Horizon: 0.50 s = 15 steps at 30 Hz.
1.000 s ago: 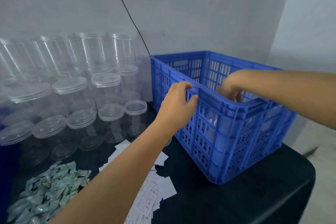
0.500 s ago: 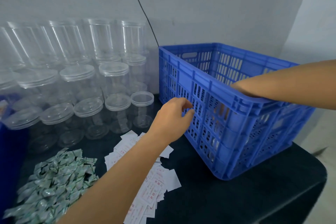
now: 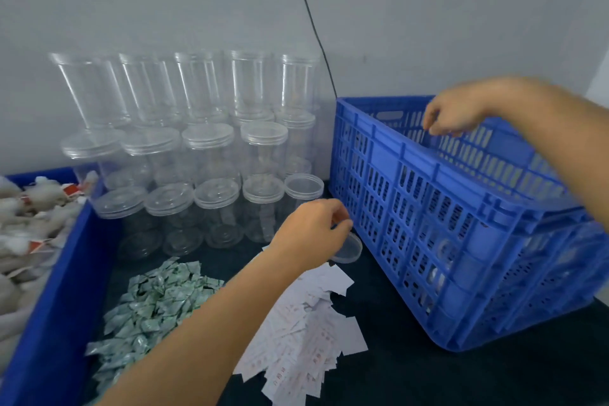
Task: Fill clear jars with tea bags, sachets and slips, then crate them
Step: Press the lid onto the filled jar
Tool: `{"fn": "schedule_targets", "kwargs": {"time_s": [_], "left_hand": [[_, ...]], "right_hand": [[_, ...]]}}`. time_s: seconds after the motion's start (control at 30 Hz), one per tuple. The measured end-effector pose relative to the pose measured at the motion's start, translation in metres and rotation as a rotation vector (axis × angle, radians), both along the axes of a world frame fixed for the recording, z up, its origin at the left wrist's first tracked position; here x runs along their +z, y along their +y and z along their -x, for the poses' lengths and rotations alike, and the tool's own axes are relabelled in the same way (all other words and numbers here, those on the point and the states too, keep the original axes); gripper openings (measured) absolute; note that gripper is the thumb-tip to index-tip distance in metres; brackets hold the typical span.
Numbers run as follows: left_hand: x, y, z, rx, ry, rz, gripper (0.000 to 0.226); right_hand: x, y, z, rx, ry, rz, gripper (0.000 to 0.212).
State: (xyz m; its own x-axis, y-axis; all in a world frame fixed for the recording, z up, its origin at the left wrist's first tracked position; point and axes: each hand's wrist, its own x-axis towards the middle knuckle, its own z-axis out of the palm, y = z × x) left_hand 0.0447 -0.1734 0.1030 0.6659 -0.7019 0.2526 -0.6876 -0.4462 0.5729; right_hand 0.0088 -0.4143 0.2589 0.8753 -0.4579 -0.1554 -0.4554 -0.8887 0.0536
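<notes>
Two hands, left (image 3: 309,231) and right (image 3: 453,119). One slatted blue crate (image 3: 428,208), right. One blue bin (image 3: 56,273), left. Roughly fifteen clear jars (image 3: 211,155) stacked in three tiers. Sachets (image 3: 155,303) and slips (image 3: 306,333): one heap each.

Stacked clear plastic jars (image 3: 211,155) at back; blue slatted plastic crate (image 3: 461,214) right; green foil sachets (image 3: 155,303) and white paper slips (image 3: 296,339) in front.

You have a single wide-angle view from your head, looking forward and down at a dark table (image 3: 428,372) from close range. Stacked clear jars (image 3: 211,155) fill the centre left, a blue crate (image 3: 461,208) the right.
</notes>
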Motion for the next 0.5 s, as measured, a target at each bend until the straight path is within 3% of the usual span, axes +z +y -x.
{"fn": "schedule_targets", "kwargs": {"time_s": [0.1, 0.2, 0.27, 0.4, 0.5], "left_hand": [[-0.010, 0.019, -0.008, 0.079, 0.043, 0.010, 0.017], [-0.022, 0.037, -0.014, 0.144, 0.085, 0.034, 0.013], [-0.030, 0.050, -0.017, 0.177, 0.093, 0.047, 0.013], [-0.040, 0.075, -0.021, 0.249, 0.109, 0.106, 0.010], [-0.047, 0.092, -0.021, 0.282, 0.127, 0.133, 0.012]], "right_hand": [[0.034, 0.034, -0.027, 0.078, -0.342, -0.127, 0.024], [0.018, 0.082, -0.054, 0.204, -0.448, -0.146, 0.031], [-0.008, 0.108, -0.075, 0.257, -0.452, -0.187, 0.044], [-0.066, 0.128, -0.116, 0.262, -0.444, -0.395, 0.089], [-0.102, 0.123, -0.139, 0.217, -0.160, -0.398, 0.102]]}}
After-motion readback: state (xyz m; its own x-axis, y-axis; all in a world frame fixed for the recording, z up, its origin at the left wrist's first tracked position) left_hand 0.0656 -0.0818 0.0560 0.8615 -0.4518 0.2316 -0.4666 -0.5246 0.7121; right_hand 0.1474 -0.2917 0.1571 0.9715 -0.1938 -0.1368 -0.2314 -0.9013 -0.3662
